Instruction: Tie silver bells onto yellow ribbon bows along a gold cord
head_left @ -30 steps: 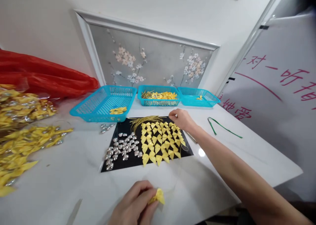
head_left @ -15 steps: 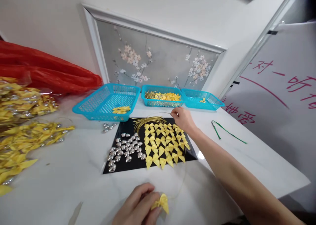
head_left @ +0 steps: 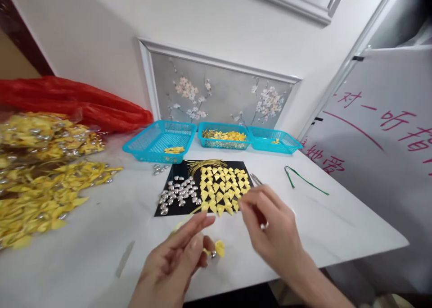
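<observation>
My left hand [head_left: 177,258], low in the middle of the view, has its fingers closed round a yellow ribbon bow [head_left: 220,248]. A silver bead [head_left: 213,254] shows beside the bow's loop, and part of the bow is hidden by the fingers. A blurred thin yellow cord [head_left: 185,219] runs up behind these fingers. To the right, my right hand [head_left: 272,222] is in a pinch; what lies between its fingertips is too small to make out. Rows of yellow bows [head_left: 222,188] lie on a black mat [head_left: 199,212], beside loose silver beads [head_left: 180,191] and gold cords [head_left: 205,165].
Behind the mat stand three blue baskets: a left one [head_left: 145,152], a middle one [head_left: 202,141] and a right one [head_left: 290,146]. Scissors-like metal tips [head_left: 256,179] show beside the mat. A green ribbon [head_left: 305,181] lies right; yellow-and-silver strings [head_left: 43,200] and red fabric [head_left: 74,98] lie left.
My right hand has come back from the far edge of the mat to near my left hand. A silver bead now shows at the bow. The camera view has shifted.
</observation>
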Action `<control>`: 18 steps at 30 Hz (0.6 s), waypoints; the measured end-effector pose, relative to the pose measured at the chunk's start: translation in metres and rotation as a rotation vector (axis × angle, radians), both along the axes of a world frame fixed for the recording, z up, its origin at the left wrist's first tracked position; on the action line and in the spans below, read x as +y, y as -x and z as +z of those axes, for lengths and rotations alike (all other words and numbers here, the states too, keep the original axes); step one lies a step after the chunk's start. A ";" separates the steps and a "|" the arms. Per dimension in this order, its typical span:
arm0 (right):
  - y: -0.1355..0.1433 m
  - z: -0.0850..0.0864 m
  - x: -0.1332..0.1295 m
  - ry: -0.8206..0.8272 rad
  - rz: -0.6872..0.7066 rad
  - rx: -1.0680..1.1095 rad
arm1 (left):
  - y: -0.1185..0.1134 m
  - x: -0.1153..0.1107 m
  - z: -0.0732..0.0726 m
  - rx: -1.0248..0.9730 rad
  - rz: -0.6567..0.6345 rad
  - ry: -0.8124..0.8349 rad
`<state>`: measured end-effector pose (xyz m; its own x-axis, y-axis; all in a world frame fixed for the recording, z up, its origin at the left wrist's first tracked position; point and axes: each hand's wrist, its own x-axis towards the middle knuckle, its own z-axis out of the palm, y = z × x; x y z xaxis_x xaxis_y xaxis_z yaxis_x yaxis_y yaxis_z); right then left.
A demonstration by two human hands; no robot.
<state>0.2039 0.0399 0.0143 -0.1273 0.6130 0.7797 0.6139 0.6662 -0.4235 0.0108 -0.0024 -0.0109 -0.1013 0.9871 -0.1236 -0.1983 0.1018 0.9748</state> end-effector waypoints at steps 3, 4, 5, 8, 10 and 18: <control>0.006 -0.016 -0.047 0.233 0.143 0.123 | -0.012 -0.002 0.009 -0.193 0.021 0.023; 0.007 -0.021 -0.056 0.320 0.166 0.172 | -0.015 -0.002 0.010 -0.208 0.029 0.012; 0.008 -0.025 -0.062 0.398 0.180 0.214 | -0.018 -0.001 0.011 -0.208 0.033 -0.002; 0.008 -0.029 -0.070 0.564 0.215 0.290 | -0.022 0.000 0.014 -0.180 0.010 -0.034; 0.005 -0.029 -0.070 0.610 0.269 0.299 | -0.022 0.001 0.016 -0.164 -0.006 -0.039; -0.007 -0.041 -0.053 0.129 0.214 0.244 | -0.026 0.003 0.022 -0.351 -0.048 0.121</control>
